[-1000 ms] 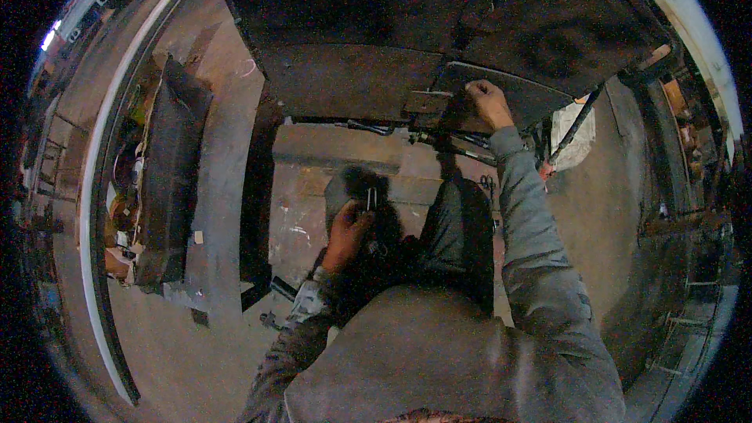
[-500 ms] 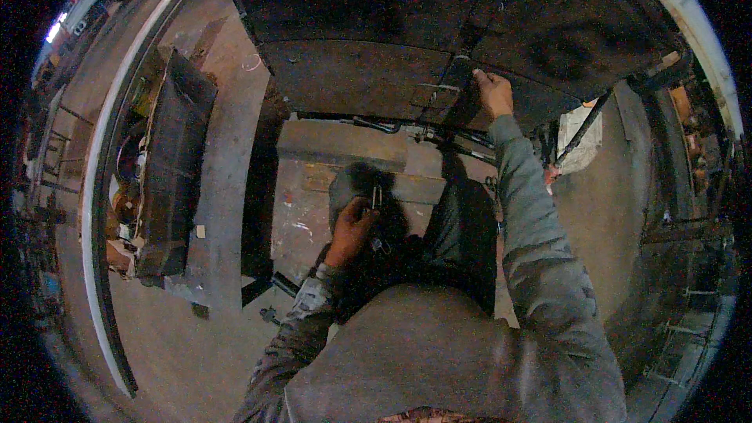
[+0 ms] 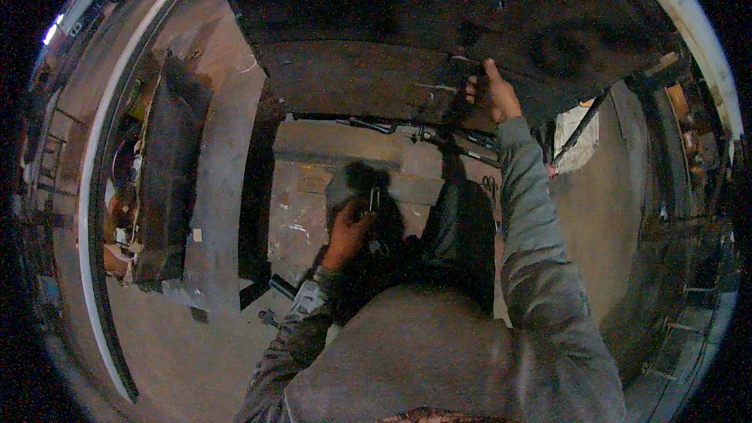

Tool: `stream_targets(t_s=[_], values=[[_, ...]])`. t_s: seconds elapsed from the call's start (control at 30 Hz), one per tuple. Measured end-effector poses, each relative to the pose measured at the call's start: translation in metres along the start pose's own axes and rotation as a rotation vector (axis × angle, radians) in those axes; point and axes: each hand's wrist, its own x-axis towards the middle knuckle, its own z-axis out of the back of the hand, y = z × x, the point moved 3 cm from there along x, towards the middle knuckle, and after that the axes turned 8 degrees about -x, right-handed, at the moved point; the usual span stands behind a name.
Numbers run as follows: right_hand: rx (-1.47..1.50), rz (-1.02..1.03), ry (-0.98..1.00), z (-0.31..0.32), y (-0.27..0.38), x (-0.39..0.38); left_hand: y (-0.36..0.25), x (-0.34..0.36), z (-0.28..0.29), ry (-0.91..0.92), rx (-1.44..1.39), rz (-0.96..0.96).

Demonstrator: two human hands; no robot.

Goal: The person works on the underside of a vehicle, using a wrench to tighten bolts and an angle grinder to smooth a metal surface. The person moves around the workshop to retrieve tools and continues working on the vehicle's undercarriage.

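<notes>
A narrow U-shaped metal piece [image 3: 375, 199], like a padlock shackle, sticks up from the closed fingers of my left hand [image 3: 347, 236], held above my lap. Just below these fingers hangs a small pale metal bit, too blurred to name. My right hand [image 3: 499, 96] is stretched forward at the lower part of a dark panel [image 3: 352, 70]. One finger points up along it, and other fingertips show apart to the left. I make out nothing between them. Near these fingers a thin metal strip [image 3: 435, 87] lies on the panel.
To the left, a dark open box [image 3: 168, 180] holds mixed items beside a long pale curved rail [image 3: 92, 180]. Dark bars and fittings [image 3: 423, 135] run under the panel's near edge. A pale sheet [image 3: 577, 137] lies right of my right forearm.
My right hand has gone from a pinch against the panel to fingers spread apart, one pointing up. The left hand with the U-shaped metal piece has barely moved.
</notes>
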Motion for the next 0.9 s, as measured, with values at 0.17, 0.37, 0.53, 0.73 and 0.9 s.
stream_targets(t_s=[0.17,0.37,0.53,0.73,0.9], values=[[-0.061,-0.009,-0.090,0.004,-0.013,0.010,-0.006,-0.001,0.001,0.056,0.009,0.126],[0.047,0.083,-0.055,-0.012,-0.007,0.000,0.007,-0.002,0.002,-0.015,-0.063,0.021],[-0.008,-0.008,-0.078,0.000,-0.010,0.011,-0.017,-0.006,-0.003,0.036,-0.116,0.084],[0.034,-0.017,-0.091,-0.010,-0.005,0.003,0.000,-0.002,0.005,0.039,-0.088,0.052],[-0.022,-0.056,-0.061,0.007,-0.008,0.018,-0.022,-0.006,-0.003,0.040,-0.057,0.119]])
